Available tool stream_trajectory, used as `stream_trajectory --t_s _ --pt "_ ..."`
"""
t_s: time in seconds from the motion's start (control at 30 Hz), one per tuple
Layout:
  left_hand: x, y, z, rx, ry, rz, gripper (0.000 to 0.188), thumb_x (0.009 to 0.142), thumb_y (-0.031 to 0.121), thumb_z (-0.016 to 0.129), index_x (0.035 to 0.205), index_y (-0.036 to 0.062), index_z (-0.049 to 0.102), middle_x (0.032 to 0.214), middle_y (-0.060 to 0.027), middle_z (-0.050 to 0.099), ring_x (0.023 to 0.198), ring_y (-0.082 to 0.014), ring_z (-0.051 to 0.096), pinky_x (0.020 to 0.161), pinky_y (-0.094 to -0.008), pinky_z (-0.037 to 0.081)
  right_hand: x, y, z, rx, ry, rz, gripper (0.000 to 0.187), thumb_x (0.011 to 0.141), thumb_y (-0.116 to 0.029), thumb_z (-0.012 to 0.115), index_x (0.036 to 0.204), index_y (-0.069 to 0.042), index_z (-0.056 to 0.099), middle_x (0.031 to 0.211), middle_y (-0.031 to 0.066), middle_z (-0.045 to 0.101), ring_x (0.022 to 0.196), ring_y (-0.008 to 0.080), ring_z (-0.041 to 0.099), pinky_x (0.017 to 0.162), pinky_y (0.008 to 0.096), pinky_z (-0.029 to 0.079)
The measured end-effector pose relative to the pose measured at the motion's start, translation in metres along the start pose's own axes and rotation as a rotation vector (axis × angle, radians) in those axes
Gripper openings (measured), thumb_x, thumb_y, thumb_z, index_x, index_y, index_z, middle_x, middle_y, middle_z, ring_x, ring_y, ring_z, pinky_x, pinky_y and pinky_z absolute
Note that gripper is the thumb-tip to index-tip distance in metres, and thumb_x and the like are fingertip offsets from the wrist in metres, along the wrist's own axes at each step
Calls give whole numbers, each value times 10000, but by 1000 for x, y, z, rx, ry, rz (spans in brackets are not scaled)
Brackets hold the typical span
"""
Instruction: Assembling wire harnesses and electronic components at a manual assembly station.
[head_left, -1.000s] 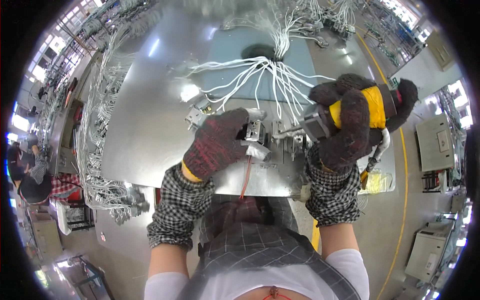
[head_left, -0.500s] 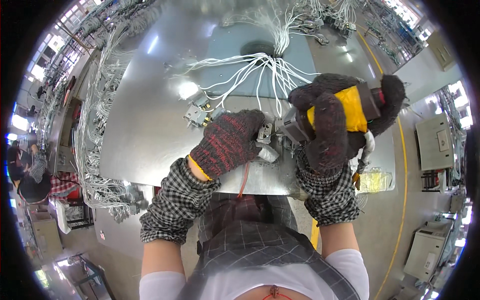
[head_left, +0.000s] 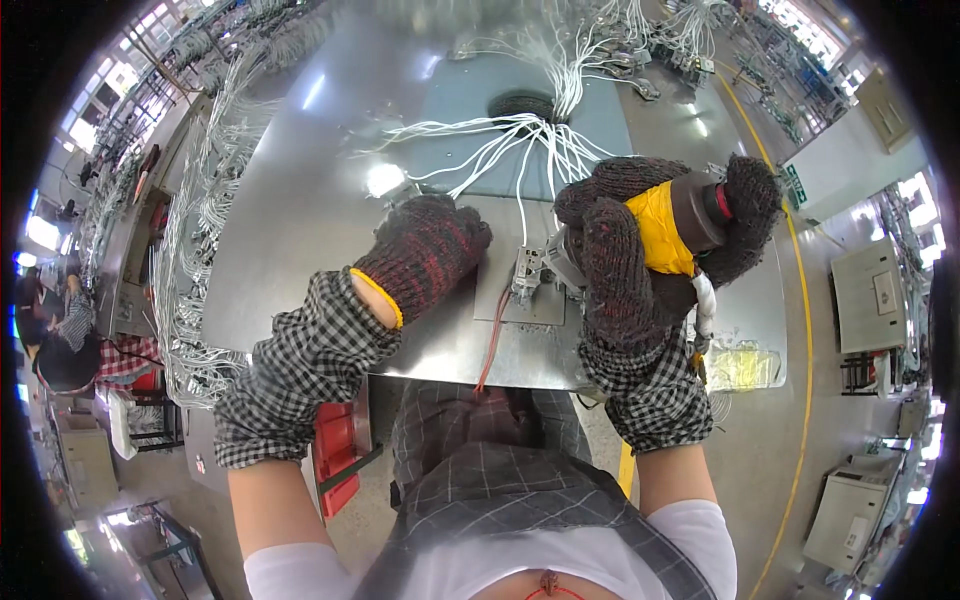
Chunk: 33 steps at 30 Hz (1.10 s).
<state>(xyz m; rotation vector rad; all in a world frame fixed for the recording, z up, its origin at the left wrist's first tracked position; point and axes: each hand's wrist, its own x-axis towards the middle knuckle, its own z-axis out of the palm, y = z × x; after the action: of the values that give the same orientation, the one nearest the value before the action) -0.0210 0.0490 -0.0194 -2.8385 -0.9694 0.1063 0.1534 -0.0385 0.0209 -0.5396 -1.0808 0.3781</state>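
My left hand (head_left: 425, 250), in a black-and-red knit glove, is closed low over the metal table, left of a small fixture. Its fingertips face down, hiding whatever they may hold. My right hand (head_left: 625, 265), gloved too, grips a dark grey power driver (head_left: 662, 225) wrapped in yellow tape, with a white-taped cord. The driver's nose points left, close beside a small metal connector part (head_left: 527, 272) on the fixture plate (head_left: 540, 310). White cables (head_left: 520, 190) run toward that part and the left hand from a round hole (head_left: 520, 104) in the table.
A clear tray (head_left: 748, 366) with yellowish contents sits at the table's right front corner. Red thin wires (head_left: 491, 345) hang over the front edge. Bundles of white cables (head_left: 205, 260) line the left side. More connectors lie at the far right. Another person (head_left: 75, 350) is at far left.
My left hand has left the fixture and moved left, over where loose metal connectors lay. My right hand and the driver have shifted slightly left and tilted; the fixture is now uncovered.
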Motion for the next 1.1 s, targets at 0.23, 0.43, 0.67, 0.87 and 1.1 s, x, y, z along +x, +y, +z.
stream_trajectory --t_s 0.23,0.43,0.67,0.87,1.1 --pt "-13 -19 3 -1125 207 -87 482 693 281 855 1099 86 681 903 -119 674 839 -256 671 765 -381 534 10 5 -2 11 -27 -12 773 876 -27 679 1481 -178 223 901 130 649 689 226 658 647 394 600" --pt "3 29 -1 -1297 345 -53 599 687 288 879 1209 79 671 900 -81 657 768 -157 624 719 -291 523 32 7 -32 -37 88 -176 705 914 -172 621 1455 -71 182 898 179 667 663 259 676 648 388 580" --pt "-7 25 -21 -929 149 -70 542 670 68 860 1181 49 678 900 -45 665 842 -78 606 770 -286 533 12 1 -17 84 45 -6 795 839 24 671 1469 -272 287 1009 143 625 814 244 661 663 453 574" --pt "-7 28 8 -1087 322 -61 575 694 313 852 1194 95 671 929 -107 686 818 -210 673 750 -346 541 9 -10 -13 73 151 104 817 839 -23 712 1488 -255 275 1032 157 631 805 255 657 688 459 581" --pt "-13 31 -11 -902 259 -92 524 727 247 826 1201 87 671 961 -109 697 821 -203 675 771 -334 550 6 -1 -13 3 88 66 817 838 -34 717 1483 -256 269 1017 135 622 788 234 641 684 455 593"
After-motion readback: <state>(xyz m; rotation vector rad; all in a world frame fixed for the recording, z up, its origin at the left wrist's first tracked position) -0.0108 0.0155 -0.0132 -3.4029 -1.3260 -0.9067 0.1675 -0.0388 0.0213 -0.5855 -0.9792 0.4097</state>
